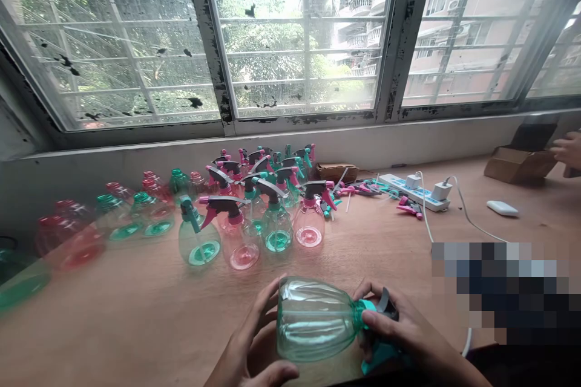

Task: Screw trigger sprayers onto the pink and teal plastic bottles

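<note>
A clear green spray bottle (315, 320) lies on its side in front of me, its base pointing left. My left hand (254, 338) cups the base end, fingers behind it and thumb in front. At the neck, my right hand (403, 326) grips the teal collar and the spray head (385, 308), thumb on the collar. Part of the head is hidden by that hand. Beyond my hands stand several assembled spray bottles (278, 230) with pink or teal heads. Farther left are several red and green bottles (153, 217) without heads.
Loose pink and teal spray heads (363, 187) are piled behind, near a white power strip (415, 191) with plugged-in cables. At right are a white flat device (502, 208), a cardboard box (517, 163) and another person's hand (567, 148). Windows line the back; the lower right is pixelated.
</note>
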### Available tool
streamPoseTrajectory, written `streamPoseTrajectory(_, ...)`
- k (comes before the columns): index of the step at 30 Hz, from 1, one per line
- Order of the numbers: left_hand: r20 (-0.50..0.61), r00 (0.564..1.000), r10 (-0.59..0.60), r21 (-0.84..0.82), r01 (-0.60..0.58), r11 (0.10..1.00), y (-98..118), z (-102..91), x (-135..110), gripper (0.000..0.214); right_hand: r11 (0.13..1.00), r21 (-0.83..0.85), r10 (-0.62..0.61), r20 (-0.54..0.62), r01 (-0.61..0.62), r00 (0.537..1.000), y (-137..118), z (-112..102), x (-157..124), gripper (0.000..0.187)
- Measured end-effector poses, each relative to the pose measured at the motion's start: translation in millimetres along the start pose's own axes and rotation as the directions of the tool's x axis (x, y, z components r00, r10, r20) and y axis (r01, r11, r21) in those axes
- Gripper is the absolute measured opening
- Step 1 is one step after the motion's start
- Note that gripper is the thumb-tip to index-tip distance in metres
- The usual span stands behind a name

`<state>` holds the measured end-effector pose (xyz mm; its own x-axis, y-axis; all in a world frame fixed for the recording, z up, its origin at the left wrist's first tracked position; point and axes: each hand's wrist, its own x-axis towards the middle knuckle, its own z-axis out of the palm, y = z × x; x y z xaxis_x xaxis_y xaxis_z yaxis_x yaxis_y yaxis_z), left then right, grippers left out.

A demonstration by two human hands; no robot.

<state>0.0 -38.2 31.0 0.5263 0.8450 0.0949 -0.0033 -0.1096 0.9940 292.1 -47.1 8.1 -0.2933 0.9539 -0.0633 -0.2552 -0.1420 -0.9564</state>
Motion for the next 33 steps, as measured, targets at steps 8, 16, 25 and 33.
streamPoseTrajectory(8,-0.057,0.998,0.039,0.085,-0.034,0.996,-7.5,0.9,1.1,0.068,1.000,-0.014,-0.011,-0.005,0.011,1.000,0.1,-1.4,1.9,0.043)
streamPoseTrajectory(16,0.045,0.999,-0.011,0.009,0.010,1.000,-2.0,-1.4,1.5,0.079,1.000,0.017,0.001,0.018,-0.002,1.000,2.0,-2.5,1.1,0.041)
streamPoseTrajectory(25,0.016,0.997,0.075,0.113,-0.076,0.991,-12.5,-1.3,4.2,0.069,1.000,0.015,-0.002,0.027,0.001,1.000,2.4,-2.9,1.2,0.040)
streamPoseTrajectory(33,0.056,0.992,0.115,0.102,-0.120,0.988,-20.9,-3.3,7.8,0.080,0.999,0.033,0.005,0.013,-0.006,1.000,1.4,-0.9,1.2,0.041)
